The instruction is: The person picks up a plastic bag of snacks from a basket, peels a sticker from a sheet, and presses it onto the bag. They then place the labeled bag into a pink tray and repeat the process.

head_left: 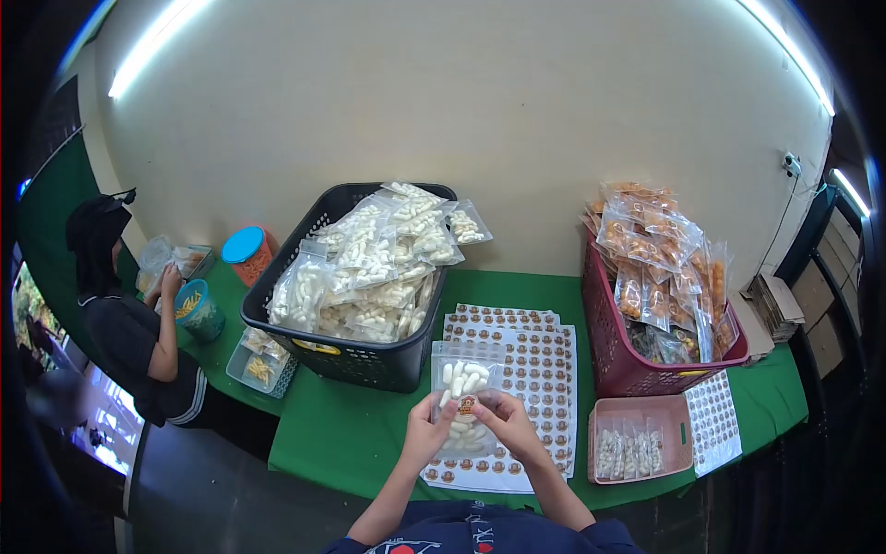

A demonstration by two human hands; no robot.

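Note:
A clear plastic bag of white, finger-shaped pieces [464, 377] is held upright between my two hands, above sheets of round brown stickers [540, 369]. On the front of the bag is one round brown sticker [466, 405]. My left hand [429, 428] grips the bag's left side, its thumb beside the sticker. From the right, my right hand [509, 427] holds the other side, its thumb at the sticker's lower right edge. The fingers behind the bag are partly hidden.
A black basket [369, 355] piled with white-filled bags stands left, a maroon basket [609, 355] of orange-filled bags right. A pink tray [680, 434] holds small packets near another sticker sheet [712, 420]. At far left, a person [138, 328] handles something beside tubs.

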